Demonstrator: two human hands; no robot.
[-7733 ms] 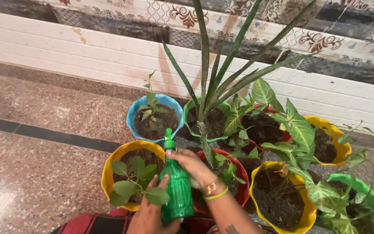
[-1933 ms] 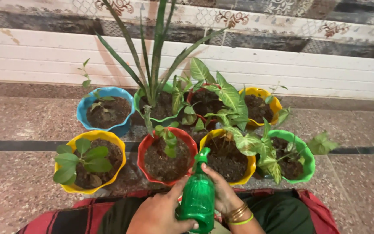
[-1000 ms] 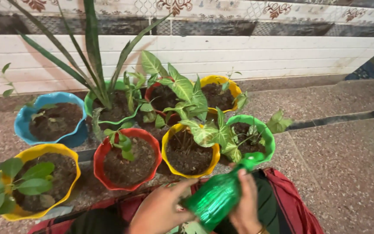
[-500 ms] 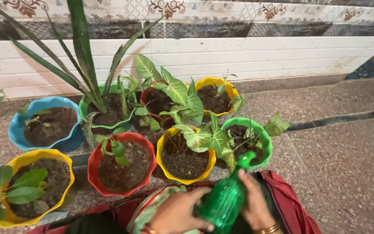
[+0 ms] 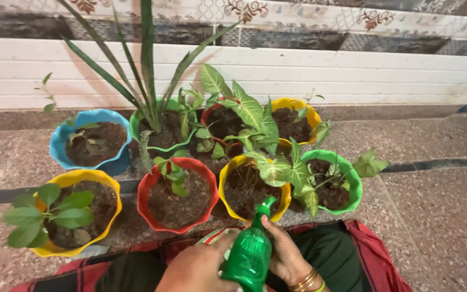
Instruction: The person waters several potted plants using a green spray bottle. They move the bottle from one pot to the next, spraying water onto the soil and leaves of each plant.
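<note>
Hands grip one green spray bottle: left hand wraps its body, right hand closes round the neck. Nozzle sits just before the yellow pot.

The scene is lit warmly and rather dimly from the front; soft leaf shadows are thrown onto the white tiled wall; faint glare is seen on the green spray bottle; the leaves at the left edge are blurred; straight lines are bowed slightly toward the edges.
</note>
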